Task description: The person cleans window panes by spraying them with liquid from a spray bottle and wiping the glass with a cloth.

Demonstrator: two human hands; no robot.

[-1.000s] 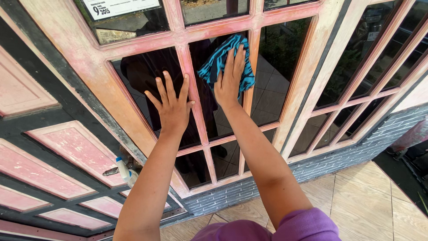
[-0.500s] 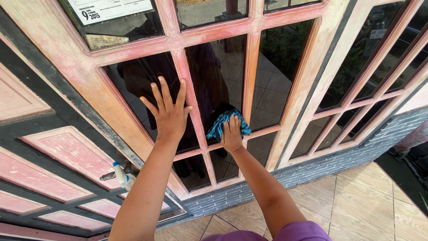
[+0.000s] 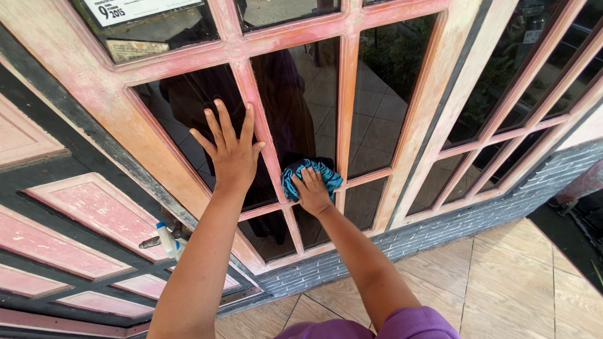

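My right hand (image 3: 312, 193) presses a blue and black patterned cloth (image 3: 317, 172) flat against the bottom of a tall glass pane (image 3: 295, 107) in a pink-framed window (image 3: 433, 94). My left hand (image 3: 231, 147) rests open on the glass of the pane to the left, fingers spread, its thumb against the pink wooden bar between the two panes. A dark reflection of a person shows in the glass behind both hands.
A pink and black panelled door (image 3: 69, 213) stands at the left, with a small white spray bottle (image 3: 168, 240) hanging at its handle. Below the window runs a grey brick base (image 3: 452, 229). Tan floor tiles (image 3: 509, 282) lie at the lower right.
My right hand has slid the cloth from the top of the pane down to its bottom edge. My left hand has stayed spread on the neighbouring pane.
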